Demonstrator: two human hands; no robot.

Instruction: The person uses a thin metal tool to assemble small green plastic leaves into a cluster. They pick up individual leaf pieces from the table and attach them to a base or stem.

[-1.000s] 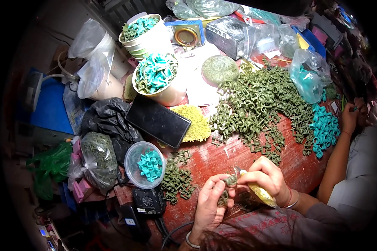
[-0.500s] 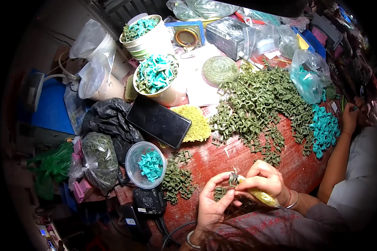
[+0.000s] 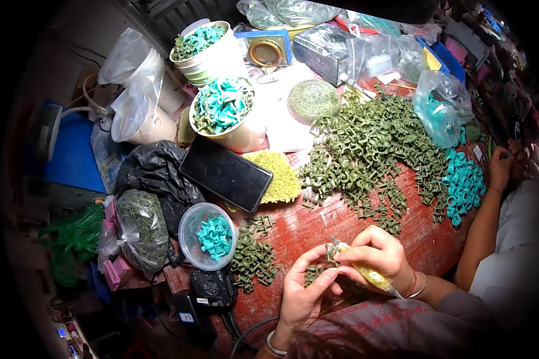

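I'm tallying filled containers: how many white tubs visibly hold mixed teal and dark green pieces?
2: the upper tub, left of the blue-framed device, and the lower tub, beyond the black phone. The bag-draped tubs at left hide their contents, so others are possible.

At the near side, a little right of the middle, I have the left hand with its thumb and forefinger bent in a curve. The right hand is just beside it, fingers curled tightly. The right forearm enters from the near right, the left wrist from the near edge.
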